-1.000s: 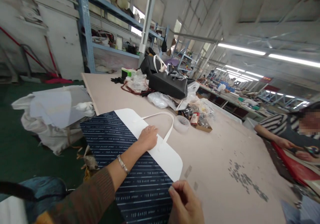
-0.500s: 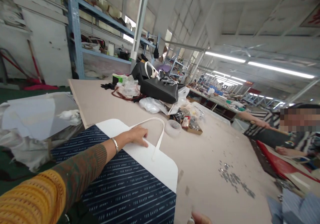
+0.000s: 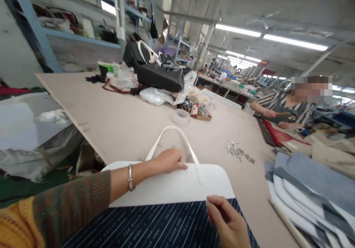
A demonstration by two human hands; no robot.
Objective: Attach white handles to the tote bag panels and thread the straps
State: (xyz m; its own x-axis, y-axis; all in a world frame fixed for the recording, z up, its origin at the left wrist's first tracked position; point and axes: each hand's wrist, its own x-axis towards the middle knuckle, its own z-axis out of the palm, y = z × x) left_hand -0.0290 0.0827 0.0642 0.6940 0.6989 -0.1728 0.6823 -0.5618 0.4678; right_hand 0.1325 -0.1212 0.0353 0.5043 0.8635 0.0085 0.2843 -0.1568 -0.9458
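Note:
A flat bag panel of navy cloth with slanting white lettering (image 3: 155,222) lies in front of me, with a white top band (image 3: 213,177) and a thin white looped handle (image 3: 173,128). At the band's upper edge, inside the handle loop, my left hand (image 3: 170,161) is closed with its thumb against the white band. The fingers' undersides are hidden. Over the panel's right part, my right hand (image 3: 229,222) pinches thumb and forefinger together. A small pale bit shows at its fingertips, too small to name.
A tape roll (image 3: 181,116) and a cardboard box of small parts (image 3: 203,115) stand beyond the panel. Scattered metal bits (image 3: 240,152) lie to the right. Black bags (image 3: 161,76) are heaped at the back. Stacked fabric pieces (image 3: 313,196) sit near a co-worker (image 3: 280,107) holding a tool.
My view has turned, and the panel now lies straighter before me. My right hand has come up from the bottom edge over the panel. My left hand stays at the white band.

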